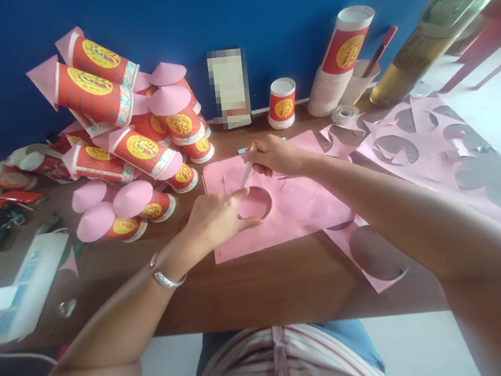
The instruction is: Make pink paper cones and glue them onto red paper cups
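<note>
Pink paper (238, 243) lies on the brown table. On it rests a thin round ring (271, 202), with pink showing through its middle. My left hand (218, 218) grips the ring's left side, thumb at the lower edge and fingers at the top. A white pen (247, 172) is pinched in my right hand (269, 155), its tip down at the ring's upper edge. Faint curved lines show on the paper to the right of the ring.
Red cups with pink cones (140, 145) are piled at the left. At the back stand a phone (230, 89), a red cup (282, 105), a cup stack (328, 89) and a bottle (411, 60). Cut pink scraps (431, 135) lie right; a power strip (29, 286) sits left.
</note>
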`<act>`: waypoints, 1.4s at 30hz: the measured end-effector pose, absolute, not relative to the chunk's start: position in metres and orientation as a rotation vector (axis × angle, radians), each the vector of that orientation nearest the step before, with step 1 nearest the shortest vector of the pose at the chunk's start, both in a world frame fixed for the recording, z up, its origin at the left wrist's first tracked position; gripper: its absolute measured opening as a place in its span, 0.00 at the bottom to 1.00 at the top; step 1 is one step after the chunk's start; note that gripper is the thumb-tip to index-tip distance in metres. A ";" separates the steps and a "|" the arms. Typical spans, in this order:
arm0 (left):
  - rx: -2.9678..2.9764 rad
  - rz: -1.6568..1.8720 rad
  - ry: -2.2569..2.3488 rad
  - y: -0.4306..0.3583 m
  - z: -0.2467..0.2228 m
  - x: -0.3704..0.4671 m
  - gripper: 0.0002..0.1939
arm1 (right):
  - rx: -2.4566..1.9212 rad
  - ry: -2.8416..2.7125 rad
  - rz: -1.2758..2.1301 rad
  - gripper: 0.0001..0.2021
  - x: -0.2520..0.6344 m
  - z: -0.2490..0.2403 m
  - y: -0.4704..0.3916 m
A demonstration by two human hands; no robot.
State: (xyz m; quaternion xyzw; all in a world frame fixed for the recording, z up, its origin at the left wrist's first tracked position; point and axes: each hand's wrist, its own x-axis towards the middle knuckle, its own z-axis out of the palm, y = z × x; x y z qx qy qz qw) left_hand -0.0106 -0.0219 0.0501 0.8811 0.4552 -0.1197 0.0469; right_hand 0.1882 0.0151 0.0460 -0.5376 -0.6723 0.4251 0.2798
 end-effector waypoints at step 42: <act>2.663 0.177 1.239 -0.017 0.037 -0.031 0.35 | -1.036 -1.162 1.065 0.15 0.215 -0.012 -0.037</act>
